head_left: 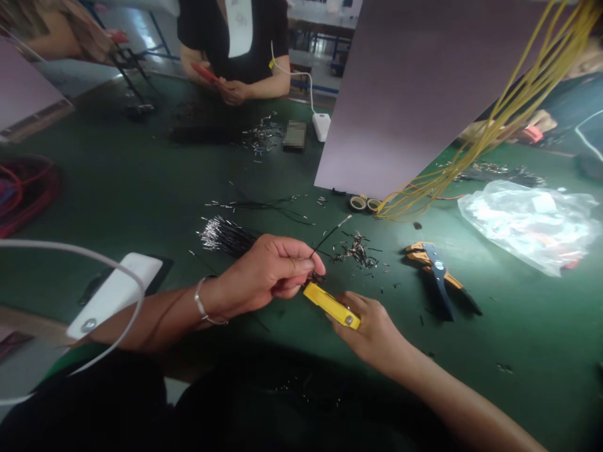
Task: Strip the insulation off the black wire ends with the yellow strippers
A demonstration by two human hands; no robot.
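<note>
Left of centre, a fanned bundle of thin black wires with silvery tips [227, 236] lies on the dark green bench [141, 194]; at the centre, the left hand [269, 271] pinches a single thin black wire with a pale tip [328, 236] between thumb and forefinger, its long axis slanting towards the upper right; just below those fingertips sits a flat yellow tool with a round metal rivet [332, 306], its axis sloping to the lower right, across the wire's line; the right hand [367, 323] curls around it; the wire lies to that hand's upper left; whether wire and tool touch, I cannot tell.
</note>
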